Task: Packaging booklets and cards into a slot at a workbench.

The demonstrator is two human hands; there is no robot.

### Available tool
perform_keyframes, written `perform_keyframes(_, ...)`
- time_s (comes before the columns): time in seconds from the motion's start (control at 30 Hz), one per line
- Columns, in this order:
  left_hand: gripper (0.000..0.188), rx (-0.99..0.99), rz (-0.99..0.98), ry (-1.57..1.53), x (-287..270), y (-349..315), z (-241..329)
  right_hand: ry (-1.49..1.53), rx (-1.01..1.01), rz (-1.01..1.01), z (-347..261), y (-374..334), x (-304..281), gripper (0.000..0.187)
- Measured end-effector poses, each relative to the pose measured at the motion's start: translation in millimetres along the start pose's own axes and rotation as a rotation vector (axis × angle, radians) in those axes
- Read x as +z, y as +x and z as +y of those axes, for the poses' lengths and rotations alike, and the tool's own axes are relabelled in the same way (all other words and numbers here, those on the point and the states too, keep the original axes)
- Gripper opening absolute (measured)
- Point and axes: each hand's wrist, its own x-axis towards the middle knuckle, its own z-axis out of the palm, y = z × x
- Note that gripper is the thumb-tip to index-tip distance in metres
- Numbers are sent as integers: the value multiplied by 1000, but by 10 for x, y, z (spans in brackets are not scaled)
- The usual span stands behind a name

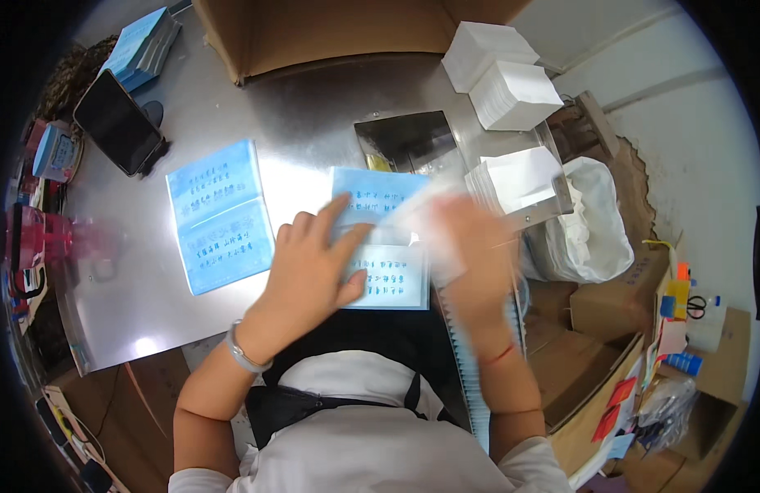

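A blue and white printed plastic packet (388, 283) lies on the metal table in front of me, with a pale band across its middle. My left hand (310, 263) rests on the packet's left side, fingers spread. Over the packet's right part, my right hand (479, 246) is smeared by motion and closed on a thin white sheet (421, 218). One end of the sheet reaches toward the packet's middle; whether it is inside the packet, I cannot tell. Left of my left hand lies a pile of similar blue packets (220, 215).
White sheet stacks (515, 97) stand at the back right, with another stack (520, 177) nearer. A lined bin (598, 222) is beyond the table's right edge. A phone (117, 123) on a stand, blue packs (142, 49) and a cardboard box (331, 33) are farther back.
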Motion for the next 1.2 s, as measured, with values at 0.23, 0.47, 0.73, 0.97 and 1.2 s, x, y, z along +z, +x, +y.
perform_keyframes(0.23, 60, 32, 165, -161, 188, 86, 288, -56, 81, -372, 80, 102, 695, 12)
perform_keyframes(0.47, 31, 27, 60, -487, -90, -274, -19, 10, 124, 61, 262, 325, 351, 10)
perform_keyframes(0.73, 58, -374, 191, 151, -312, -469, -485, -360, 269, 160, 570, 19, 35, 23)
perform_keyframes(0.97, 23, -540, 227, 338, -364, -465, -569, -158, 339, 145, 621, 66, -81, 16)
perform_keyframes(1.2, 28, -62, 90, 97, 257, 88, 244, -173, 152, 24, 816, 178, -271, 33)
